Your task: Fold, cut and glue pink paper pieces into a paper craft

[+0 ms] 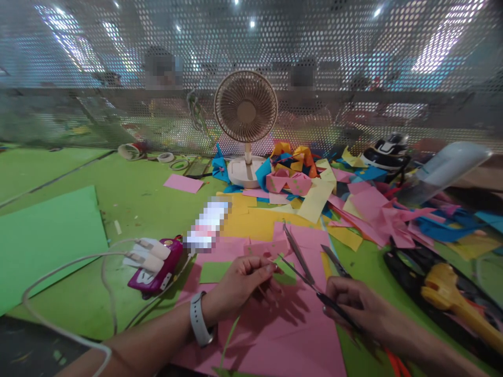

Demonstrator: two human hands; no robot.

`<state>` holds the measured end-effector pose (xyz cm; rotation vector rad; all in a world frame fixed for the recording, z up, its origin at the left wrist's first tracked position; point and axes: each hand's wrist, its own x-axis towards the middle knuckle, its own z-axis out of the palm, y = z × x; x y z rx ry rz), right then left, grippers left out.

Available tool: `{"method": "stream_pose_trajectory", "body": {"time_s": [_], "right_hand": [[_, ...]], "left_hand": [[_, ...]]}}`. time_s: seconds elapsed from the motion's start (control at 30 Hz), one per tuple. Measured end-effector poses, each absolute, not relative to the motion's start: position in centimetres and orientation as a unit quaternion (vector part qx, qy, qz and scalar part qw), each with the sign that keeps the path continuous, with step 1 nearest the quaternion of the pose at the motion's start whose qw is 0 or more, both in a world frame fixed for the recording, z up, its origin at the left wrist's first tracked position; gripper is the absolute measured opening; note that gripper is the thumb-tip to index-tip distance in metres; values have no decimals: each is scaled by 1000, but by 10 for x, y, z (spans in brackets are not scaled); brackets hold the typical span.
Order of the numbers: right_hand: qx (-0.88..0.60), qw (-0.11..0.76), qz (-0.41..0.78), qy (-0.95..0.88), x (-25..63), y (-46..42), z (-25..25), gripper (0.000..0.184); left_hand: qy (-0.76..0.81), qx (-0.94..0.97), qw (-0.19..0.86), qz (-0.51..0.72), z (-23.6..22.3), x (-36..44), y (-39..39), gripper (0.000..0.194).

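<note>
Left forearm (153, 332): nearest the camera, at lower left, banded by a pale watch (200, 320); it reaches inward so that its hand comes over the pink paper.

Left hand (245, 283): fingers curled, thumb drawn close to the forefinger with little gap; whether a scrap is pinched between them cannot be told.

Right hand (353, 301): fingers wrapped around the dark handle of the scissors, entering from the side, presumably to bring the blades up to the left fingertips.

Scissors (302, 259): above the pink paper, between the hands; blades parted in a narrow V, tips directed forward and leftward.

Pink paper (275, 340): large sheet spread beneath the left hand and the blades, apparently serving as the working ground.

Green paper (214, 272): lies flat beside the left hand.

Second blade (334, 259): just beyond the right hand, probably within easy reach; its kind is unclear.

Phone (208, 225): near the purple power strip (167, 277), likely so that a cable can reach it.

Fan (246, 110): upright at the far side, facing the worker, presumably for air.

Paper scraps (316, 199): heaped beyond the hands, apparently out of their way.
</note>
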<state>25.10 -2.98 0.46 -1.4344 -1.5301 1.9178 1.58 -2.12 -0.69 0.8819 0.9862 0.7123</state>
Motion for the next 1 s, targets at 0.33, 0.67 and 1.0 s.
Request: {"method": "stream_pose_trajectory", "body": {"time_s": [0.33,0.67,1.0], "right_hand": [[-498,155,663,-537,252,-30,0,40],[-499,127,653,-556,252,-30,3,42],[-500,118,641,-570,248,-33,4,43]], "left_hand": [[447,415,723,325,-11,15,-20,25],[457,396,721,337,-6,16,-21,25],[445,396,731,333,-6,16,-21,24]]}}
